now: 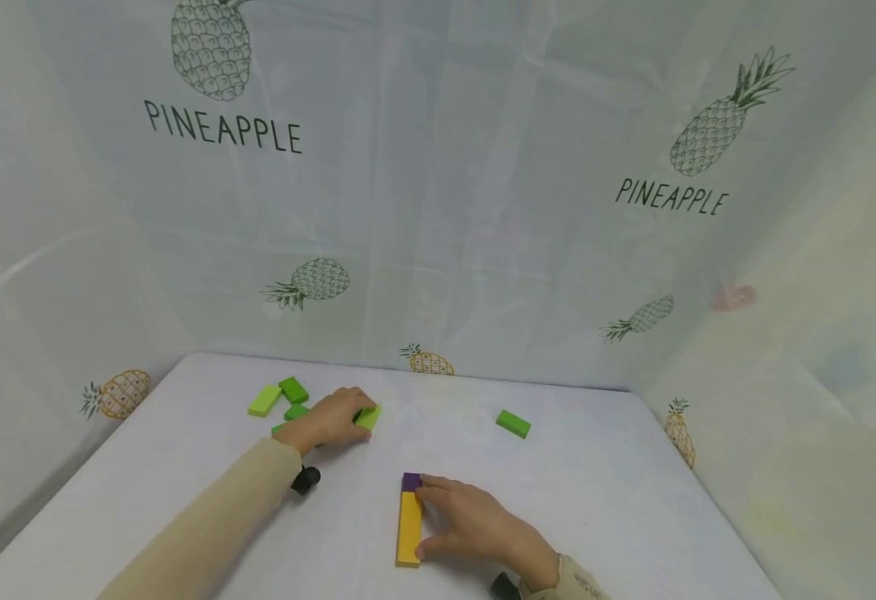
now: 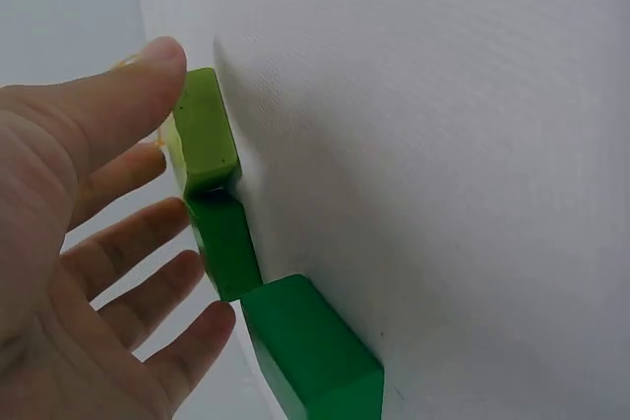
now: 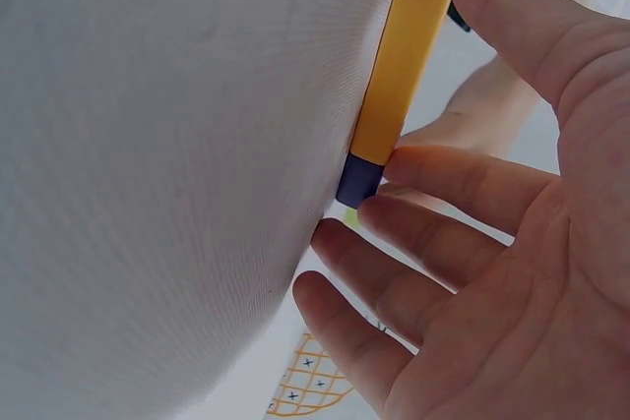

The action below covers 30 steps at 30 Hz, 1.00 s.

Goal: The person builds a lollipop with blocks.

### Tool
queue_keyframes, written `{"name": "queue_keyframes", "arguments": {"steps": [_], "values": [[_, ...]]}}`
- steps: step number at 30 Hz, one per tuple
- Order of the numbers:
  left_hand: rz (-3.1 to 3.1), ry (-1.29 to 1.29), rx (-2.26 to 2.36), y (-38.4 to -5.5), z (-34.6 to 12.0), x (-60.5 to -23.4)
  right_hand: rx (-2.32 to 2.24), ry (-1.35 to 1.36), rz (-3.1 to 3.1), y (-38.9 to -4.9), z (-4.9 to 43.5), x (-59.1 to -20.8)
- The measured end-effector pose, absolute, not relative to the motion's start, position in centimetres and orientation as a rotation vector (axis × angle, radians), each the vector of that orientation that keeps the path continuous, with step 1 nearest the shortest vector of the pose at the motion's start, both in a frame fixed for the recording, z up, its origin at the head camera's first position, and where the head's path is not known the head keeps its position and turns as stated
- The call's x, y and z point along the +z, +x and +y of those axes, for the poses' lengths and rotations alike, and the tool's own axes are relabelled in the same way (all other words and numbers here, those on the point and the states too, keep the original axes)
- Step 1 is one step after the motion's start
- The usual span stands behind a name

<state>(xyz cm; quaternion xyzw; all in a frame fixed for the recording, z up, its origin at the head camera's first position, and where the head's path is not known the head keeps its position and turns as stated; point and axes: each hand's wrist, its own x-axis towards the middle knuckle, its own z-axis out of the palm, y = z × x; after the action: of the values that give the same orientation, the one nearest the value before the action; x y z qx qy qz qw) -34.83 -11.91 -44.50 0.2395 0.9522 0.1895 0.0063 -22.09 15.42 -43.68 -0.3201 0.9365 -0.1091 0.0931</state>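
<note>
In the head view my left hand (image 1: 335, 417) has its thumb and fingers at opposite sides of a light green block (image 1: 369, 417), pinching it on the table. From the left wrist, the thumb lies against this light green block (image 2: 207, 135), and two darker green blocks (image 2: 226, 248) show beside the other fingers. My right hand (image 1: 475, 525) touches the right side of a long yellow block (image 1: 409, 529) with a small purple block (image 1: 411, 482) end to end at its far end. The thumb is by the yellow block's near end; the fingertips are by the purple block.
A green block (image 1: 513, 423) lies alone at the far right. Further green blocks (image 1: 293, 389) and a light green one (image 1: 265, 400) lie left of my left hand. The white table (image 1: 588, 467) ends at a hanging curtain (image 1: 483, 208) printed with pineapples.
</note>
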Motion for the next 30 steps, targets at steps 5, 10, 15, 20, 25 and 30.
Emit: {"name": "queue_keyframes", "arguments": {"steps": [5,10,15,20,25,30], "values": [[2.984,0.712,0.608,-34.9,-11.8,-44.5,-0.326,-0.919,2.772,-22.1,15.3,-43.6],[2.983,0.705,0.607,-34.8,-11.5,-44.4,-0.318,-0.892,2.773,-22.1,15.2,-43.7],[2.992,0.809,0.52,-34.2,-10.7,-44.2,-0.317,-0.902,2.783,-22.0,15.3,-43.7],[2.983,0.881,0.43,-33.4,-9.5,-43.9,-0.321,-0.953,2.794,-22.0,15.4,-43.7],[2.92,0.932,0.433,-32.5,-8.5,-43.7,-0.335,-0.96,2.792,-22.0,15.5,-43.8],[2.852,0.969,0.481,-31.4,-8.0,-43.6,-0.34,-0.97,2.786,-22.0,15.6,-43.9]]}}
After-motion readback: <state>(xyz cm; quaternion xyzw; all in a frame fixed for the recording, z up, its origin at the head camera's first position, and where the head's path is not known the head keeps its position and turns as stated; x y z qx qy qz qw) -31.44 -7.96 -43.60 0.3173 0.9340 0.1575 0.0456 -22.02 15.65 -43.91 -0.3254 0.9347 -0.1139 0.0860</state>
